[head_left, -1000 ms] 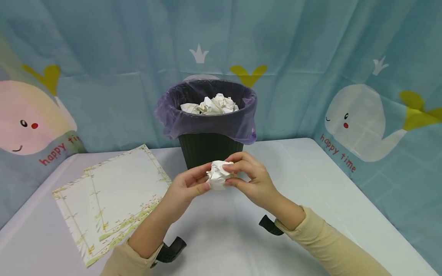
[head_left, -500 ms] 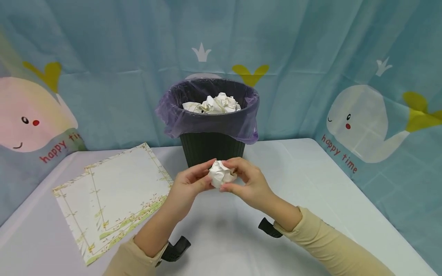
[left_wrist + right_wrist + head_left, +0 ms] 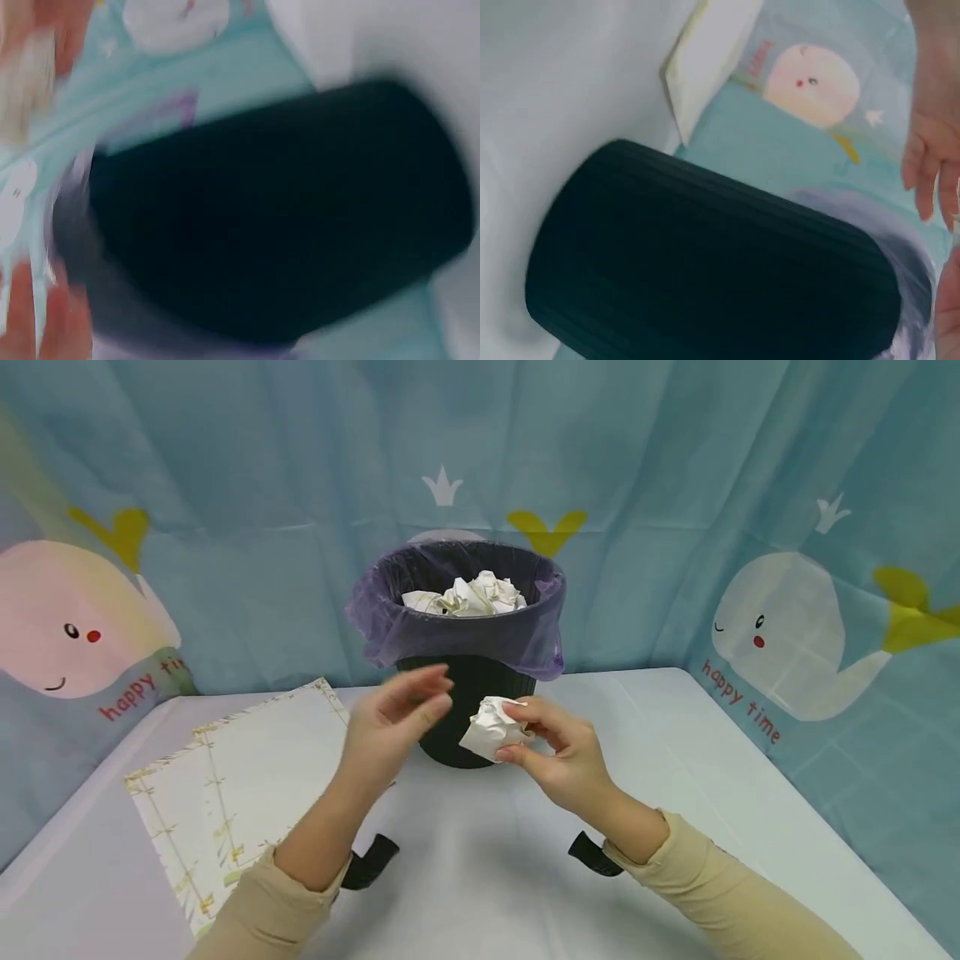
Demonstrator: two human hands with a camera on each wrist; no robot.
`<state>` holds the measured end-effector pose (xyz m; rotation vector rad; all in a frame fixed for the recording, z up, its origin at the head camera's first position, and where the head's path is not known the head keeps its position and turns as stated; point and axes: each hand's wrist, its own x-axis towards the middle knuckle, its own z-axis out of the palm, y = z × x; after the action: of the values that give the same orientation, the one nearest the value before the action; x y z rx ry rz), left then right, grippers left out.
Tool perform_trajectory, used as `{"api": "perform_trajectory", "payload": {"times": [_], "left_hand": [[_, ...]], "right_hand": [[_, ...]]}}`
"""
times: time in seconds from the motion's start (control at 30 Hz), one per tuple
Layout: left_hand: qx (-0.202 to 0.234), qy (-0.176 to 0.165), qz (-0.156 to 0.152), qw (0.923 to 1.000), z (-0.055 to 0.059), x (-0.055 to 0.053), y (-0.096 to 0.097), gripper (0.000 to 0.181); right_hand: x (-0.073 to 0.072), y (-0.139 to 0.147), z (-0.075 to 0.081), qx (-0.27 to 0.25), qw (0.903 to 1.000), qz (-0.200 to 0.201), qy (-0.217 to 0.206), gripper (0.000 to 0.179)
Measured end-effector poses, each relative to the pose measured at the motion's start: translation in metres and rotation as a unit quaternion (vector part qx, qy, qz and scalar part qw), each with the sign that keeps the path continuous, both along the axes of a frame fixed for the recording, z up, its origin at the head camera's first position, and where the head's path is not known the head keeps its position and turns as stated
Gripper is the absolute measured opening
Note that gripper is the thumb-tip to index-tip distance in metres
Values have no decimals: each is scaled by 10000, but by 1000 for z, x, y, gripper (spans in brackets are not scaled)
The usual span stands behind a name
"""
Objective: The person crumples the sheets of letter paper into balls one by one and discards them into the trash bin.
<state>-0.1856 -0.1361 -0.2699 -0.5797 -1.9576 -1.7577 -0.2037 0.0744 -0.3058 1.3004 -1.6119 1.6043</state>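
Observation:
A crumpled ball of white paper (image 3: pixel 491 729) is pinched between the thumb and fingers of my right hand (image 3: pixel 566 752), above the table in front of the bin. My left hand (image 3: pixel 386 727) is apart from the ball, to its left, with nothing in its loosely bent fingers. Behind both hands stands a dark ribbed trash bin (image 3: pixel 468 685), lined with a purple plastic bag (image 3: pixel 457 639). More crumpled paper (image 3: pixel 480 596) fills the bin's top. Blurred fingers (image 3: pixel 64 322) of my left hand show low in the left wrist view.
Flat sheets of paper (image 3: pixel 270 768) with printed floral borders lie overlapping on the left of the white table (image 3: pixel 675 760). A blue curtain (image 3: pixel 622 460) with whale pictures hangs behind and along the sides. Black wrist-worn pieces (image 3: pixel 371 862) stick out below the sleeves.
Both hands were on the paper ball before. My left hand has let go and moved left and up, while my right hand keeps hold of the ball.

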Motion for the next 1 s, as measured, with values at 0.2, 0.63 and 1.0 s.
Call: {"api": "perform_trajectory", "payload": {"times": [0.2,0.63,1.0], "left_hand": [[117,-594,1223,9906,57,-46,-30,53],[583,-2527,-500,9645,71,-89,-41,67],[928,-2463,-342,9641,64,-88,-24,66]], "right_hand": [[-5,13,27,-264,9996,-66,59,42],[-57,-6,137,157,9723,-1218,-1990,54],[-113,-45,166,1803,8738,-1805,-4140,80]]}}
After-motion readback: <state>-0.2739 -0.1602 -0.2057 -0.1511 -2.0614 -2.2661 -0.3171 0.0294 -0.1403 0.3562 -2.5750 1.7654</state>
